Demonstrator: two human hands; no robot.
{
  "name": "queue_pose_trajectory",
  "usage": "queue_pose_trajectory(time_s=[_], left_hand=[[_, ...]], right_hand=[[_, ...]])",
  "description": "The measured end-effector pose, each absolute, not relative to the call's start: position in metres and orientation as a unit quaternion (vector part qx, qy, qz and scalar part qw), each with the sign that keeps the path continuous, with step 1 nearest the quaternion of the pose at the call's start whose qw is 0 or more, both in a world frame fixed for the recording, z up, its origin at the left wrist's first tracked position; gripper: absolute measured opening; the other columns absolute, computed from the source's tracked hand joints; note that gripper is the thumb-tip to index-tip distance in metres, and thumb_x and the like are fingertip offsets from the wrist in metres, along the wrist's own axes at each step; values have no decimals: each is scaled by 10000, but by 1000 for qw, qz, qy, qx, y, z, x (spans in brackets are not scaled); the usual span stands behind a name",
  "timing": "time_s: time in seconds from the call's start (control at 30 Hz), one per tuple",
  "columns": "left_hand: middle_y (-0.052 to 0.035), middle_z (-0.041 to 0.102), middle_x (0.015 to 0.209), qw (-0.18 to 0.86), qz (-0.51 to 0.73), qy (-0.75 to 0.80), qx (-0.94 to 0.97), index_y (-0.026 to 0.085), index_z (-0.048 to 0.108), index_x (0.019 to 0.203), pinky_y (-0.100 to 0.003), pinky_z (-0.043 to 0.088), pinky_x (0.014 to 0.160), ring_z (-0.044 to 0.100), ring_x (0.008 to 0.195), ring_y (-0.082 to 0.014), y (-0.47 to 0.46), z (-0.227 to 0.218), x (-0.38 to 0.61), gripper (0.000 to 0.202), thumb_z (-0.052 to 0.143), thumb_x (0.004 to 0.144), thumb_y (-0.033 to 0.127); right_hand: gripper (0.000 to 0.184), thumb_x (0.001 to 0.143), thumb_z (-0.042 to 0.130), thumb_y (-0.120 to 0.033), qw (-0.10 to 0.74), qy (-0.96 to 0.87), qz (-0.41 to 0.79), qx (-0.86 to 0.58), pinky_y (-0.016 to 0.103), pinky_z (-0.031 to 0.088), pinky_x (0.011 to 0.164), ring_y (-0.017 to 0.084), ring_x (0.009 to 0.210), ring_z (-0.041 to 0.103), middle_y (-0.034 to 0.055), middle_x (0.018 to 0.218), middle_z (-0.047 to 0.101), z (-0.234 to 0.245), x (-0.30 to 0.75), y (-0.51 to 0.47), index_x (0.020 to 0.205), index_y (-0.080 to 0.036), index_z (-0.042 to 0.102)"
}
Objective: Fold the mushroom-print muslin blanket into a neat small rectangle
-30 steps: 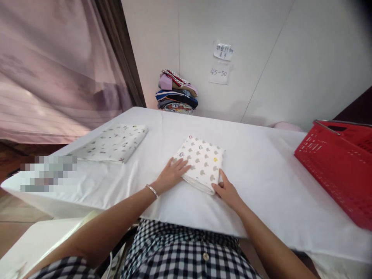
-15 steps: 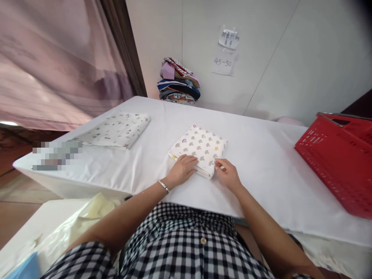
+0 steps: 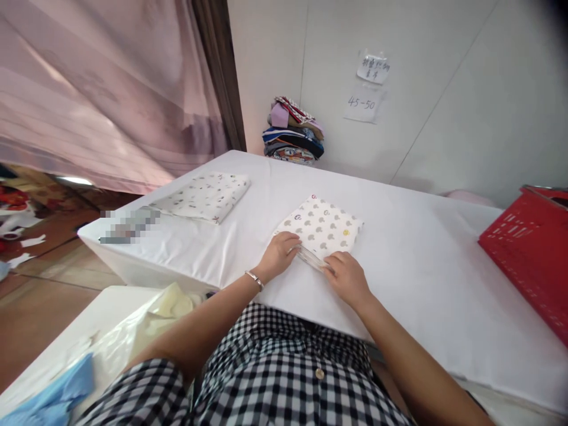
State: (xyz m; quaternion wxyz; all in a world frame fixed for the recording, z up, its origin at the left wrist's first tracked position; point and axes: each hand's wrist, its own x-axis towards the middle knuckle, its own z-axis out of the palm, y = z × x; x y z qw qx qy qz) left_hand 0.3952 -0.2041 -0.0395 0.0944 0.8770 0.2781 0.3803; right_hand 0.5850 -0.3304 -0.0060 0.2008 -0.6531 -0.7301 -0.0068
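Note:
A folded white cloth printed with grey mushroom-like shapes lies on the white-covered table before me. My left hand pinches its near left corner, fingers on top and curled over the edge. At the near right corner my right hand grips the same cloth, fingertips over the fold and thumb low at the edge. Between my hands the stacked layers of the near edge show. Farther left lies another folded cloth, white with small dark prints, untouched.
A red plastic basket stands on the table at the right. Piled fabrics sit against the wall beyond the far edge. At lower left, a lower white surface holds clear plastic and a blue cloth. A pink curtain hangs at left.
My view has swung left, so things appear farther right. My right hand has moved from beside the cloth onto its near edge, and my left fingers have closed around the left corner.

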Motion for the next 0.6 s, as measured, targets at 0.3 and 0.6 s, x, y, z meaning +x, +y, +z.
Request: queue_pose_trajectory(time_s=[0.3,0.6], left_hand=[[-44,662,974,70,306,248,917,197,648,952,-387,427,828,561,940,-201,-196,-34,402,159,521,855,190],[-45,666,965,76,290,229,926,199,657,944,-354,422,780,568,915,-191,-188,-31,401,178,493,876,218]], right_hand=[[198,907,442,-261,129,-721,-15,-680,267,371,740,178,887,514,41,886,601,-5,581,-319,888,-213,633],[200,916,409,-229,178,-688,21,-704,253,373,740,157,898,535,11,911,619,-11,585,-314,921,-220,609]])
